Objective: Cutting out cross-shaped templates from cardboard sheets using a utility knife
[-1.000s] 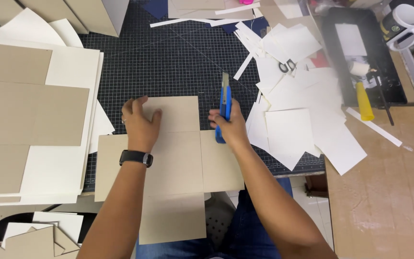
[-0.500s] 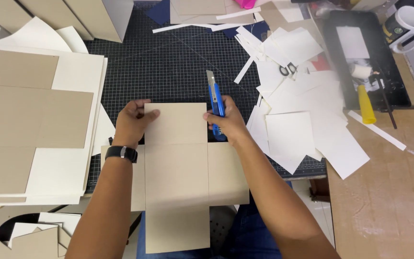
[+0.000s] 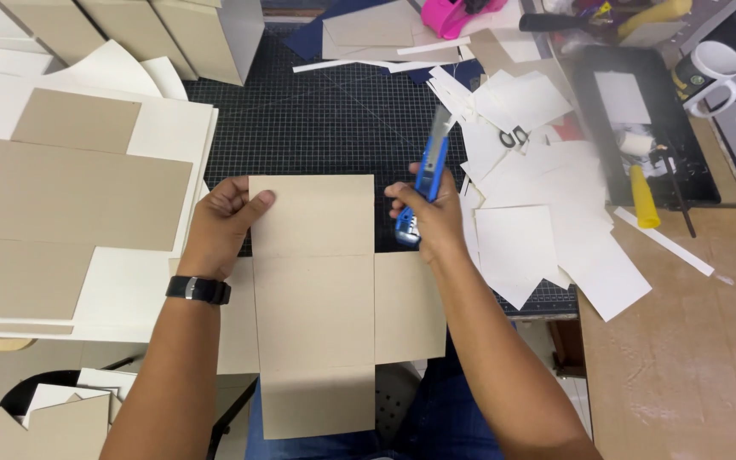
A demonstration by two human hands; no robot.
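Cross-shaped cardboard (image 3: 313, 290) overhangs the cutting mat's (image 3: 317, 128) near edge. Left hand (image 3: 223, 223) pinches its top flap. Right hand (image 3: 432, 217) grips a blue utility knife (image 3: 425, 183) just beside it.

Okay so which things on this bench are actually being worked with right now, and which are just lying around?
In use:
- cross-shaped grey cardboard blank, its top flap gripped by the left hand
- blue utility knife, held in the right hand
- black cutting mat underneath

Lying about:
- white paper offcuts
- stacked cardboard blanks
- yellow-handled roller in the black tray
- pink tape dispenser
- scissors
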